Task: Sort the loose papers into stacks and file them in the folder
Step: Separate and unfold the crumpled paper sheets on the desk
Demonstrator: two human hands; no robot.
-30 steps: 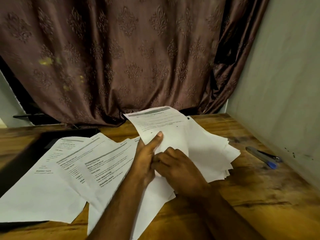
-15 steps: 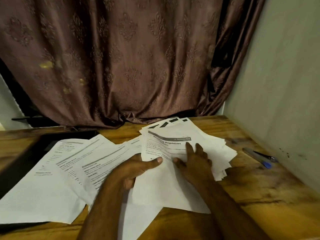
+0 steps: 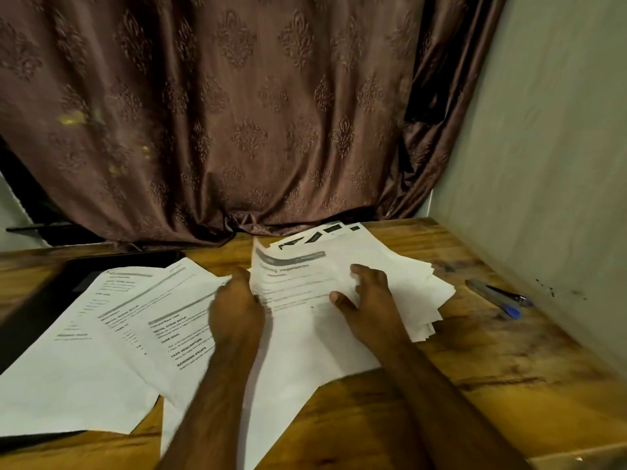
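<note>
Head view, step in hand: I judge that I am taking the top sheet (image 3: 298,293) off the messy pile (image 3: 417,290) to sort it toward the sheets at nine o'clock.
Left hand: my left hand (image 3: 237,310) is at the sheet's left edge with the fingers curled under it, and that edge stands lifted; it looks like a pinch on the sheet, though the fingertips are hidden.
Right hand: my right hand (image 3: 369,296) lies on the same sheet, fingers spread and pressing down, thumb pointing to nine o'clock.
How to do it well: I should ease the right palm's weight so only one sheet comes away, keep the lifted edge low so the paper does not crease, and read the heading before choosing a stack; the heading is too blurred to read here.
Where the papers are: the pile sits at one o'clock from my hands, fanned and uneven; the sorted sheets (image 3: 112,330) overlap at nine o'clock on the wooden table (image 3: 509,385).
Folder: a dark flat thing (image 3: 51,286) at ten o'clock under the left sheets may be the folder; I cannot tell.
Count, hands: two.
Count, left sheets: about three or four printed pages showing.
Count, pile: many, edges too close to count.
Count, pens: one, a blue-tipped pen (image 3: 498,298) at three o'clock near the wall (image 3: 543,164).
Count, curtain: one brown curtain (image 3: 237,113) at twelve o'clock.
</note>
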